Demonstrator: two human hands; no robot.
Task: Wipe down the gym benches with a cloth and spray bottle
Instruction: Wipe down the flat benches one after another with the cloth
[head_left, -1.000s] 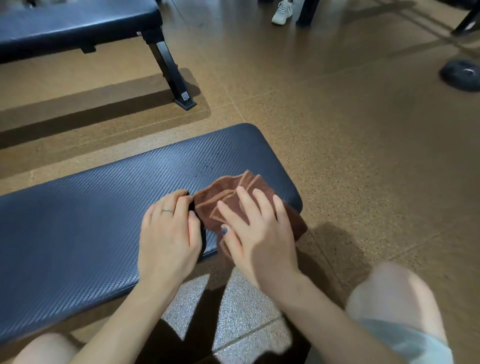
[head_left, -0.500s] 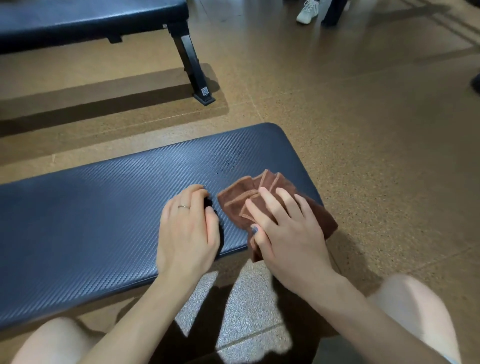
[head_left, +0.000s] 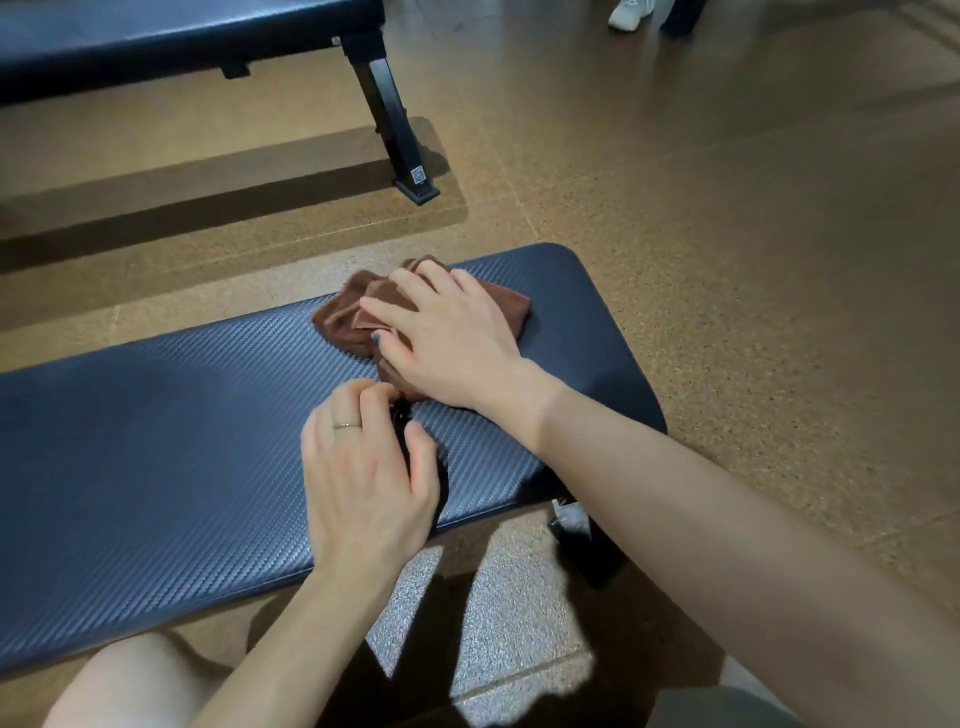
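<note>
Cloth (head_left: 498, 306) (brown, crumpled, stitched hem) lies near counter (head_left: 156, 441) far edge; right hand (head_left: 447, 343) pressing it, fingers flat. Left hand (head_left: 363, 478) fingers curled beside it, grip unclear.

There is a single view, from a camera on the person's head, looking forward and steeply down. It sits close above the near bench, whose padded tabletop (head_left: 156, 467) runs across the middle of the frame from the left edge to its rounded end right of centre. Both forearms reach in from the bottom edge onto that tabletop, and bare knees show just below it. Beyond the tabletop the floor (head_left: 727, 260) rises toward the top edge, where a second bench (head_left: 171, 36) stands at upper left. The wide lens bends the tabletop's long edges.
</note>
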